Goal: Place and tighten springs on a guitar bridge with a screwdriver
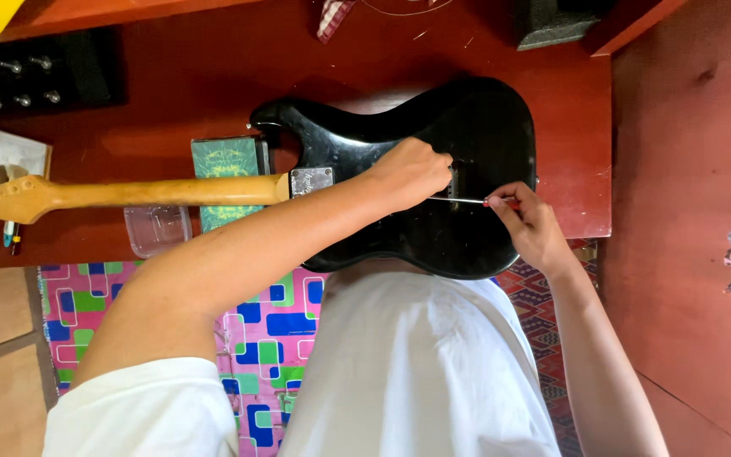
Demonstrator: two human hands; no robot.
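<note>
A black electric guitar (475, 127) lies face down on a dark red table (213, 76), its pale wooden neck (145, 192) pointing left. My left hand (412, 172) rests closed on the middle of the guitar's back, fingers curled over a spot there. My right hand (528, 218) grips a thin screwdriver (471, 200) with a red handle. Its metal shaft points left, and the tip meets the guitar body right under my left hand's fingers. A metal neck plate (310, 180) shows where the neck joins the body.
A green patterned box (228, 173) and a clear plastic box (158, 228) sit under the neck. A second instrument's tuning pegs (10, 80) lie at the far left. A grey block (556, 21) stands at the table's back edge. Colourful mats cover the floor below.
</note>
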